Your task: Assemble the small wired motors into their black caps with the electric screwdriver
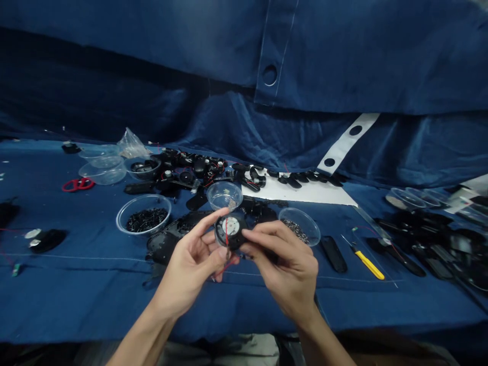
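Both hands meet over the middle of the blue-covered table (76, 284). My left hand (192, 259) pinches a small round black speaker (230, 230) with a silver centre and a red wire hanging from it. My right hand (285, 262) grips the same speaker from the right side with thumb and fingers closed on its rim. Just beneath the hands lies a large black plastic shell (168, 239).
Clear plastic bowls hold small parts: one with black pieces (144, 213), one nearly empty (224, 195), one with tiny screws (299, 226). A yellow-handled screwdriver (368, 263), red scissors (78, 184), piles of black parts (198, 170) and more parts at right (427, 239) surround them.
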A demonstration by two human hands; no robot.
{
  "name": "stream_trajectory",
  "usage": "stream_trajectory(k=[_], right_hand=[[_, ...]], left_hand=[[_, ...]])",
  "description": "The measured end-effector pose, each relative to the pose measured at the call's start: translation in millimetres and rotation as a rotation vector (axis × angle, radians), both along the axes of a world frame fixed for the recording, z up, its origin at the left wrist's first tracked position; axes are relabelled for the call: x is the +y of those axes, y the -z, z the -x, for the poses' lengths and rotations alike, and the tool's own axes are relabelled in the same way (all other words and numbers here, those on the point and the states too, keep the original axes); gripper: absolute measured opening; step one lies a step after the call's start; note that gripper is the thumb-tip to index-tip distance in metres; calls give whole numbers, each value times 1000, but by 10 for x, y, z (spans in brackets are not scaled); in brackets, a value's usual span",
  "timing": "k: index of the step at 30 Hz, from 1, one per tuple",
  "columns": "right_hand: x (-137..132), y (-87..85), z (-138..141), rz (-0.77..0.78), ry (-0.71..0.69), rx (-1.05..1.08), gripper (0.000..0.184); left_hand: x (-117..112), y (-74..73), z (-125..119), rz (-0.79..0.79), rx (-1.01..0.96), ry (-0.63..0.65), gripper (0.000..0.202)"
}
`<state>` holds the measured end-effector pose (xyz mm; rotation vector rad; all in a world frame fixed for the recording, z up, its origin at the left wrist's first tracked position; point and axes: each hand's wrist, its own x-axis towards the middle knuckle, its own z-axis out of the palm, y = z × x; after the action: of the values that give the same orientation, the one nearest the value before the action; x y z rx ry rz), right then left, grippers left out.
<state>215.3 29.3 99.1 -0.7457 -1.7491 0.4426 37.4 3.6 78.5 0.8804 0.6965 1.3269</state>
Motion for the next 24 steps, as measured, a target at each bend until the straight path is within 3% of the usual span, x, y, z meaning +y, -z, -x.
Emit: stream_trajectory(k=[5,11,17,24], right_hand=[[19,-39,-32,-39,-73,-75,33],[62,12,-58,-234,-97,-194,34],[-13,36,-4,78,-111,-67,16],[-82,2,-32,-42,-106,-110,26]], left_hand=[[13,-18,14,-8,-30,2,60],[21,29,2,31,-45,-1,63],[-1,68,-21,24,-33,-1,59],[-30,71,17,-24,14,-21,59]])
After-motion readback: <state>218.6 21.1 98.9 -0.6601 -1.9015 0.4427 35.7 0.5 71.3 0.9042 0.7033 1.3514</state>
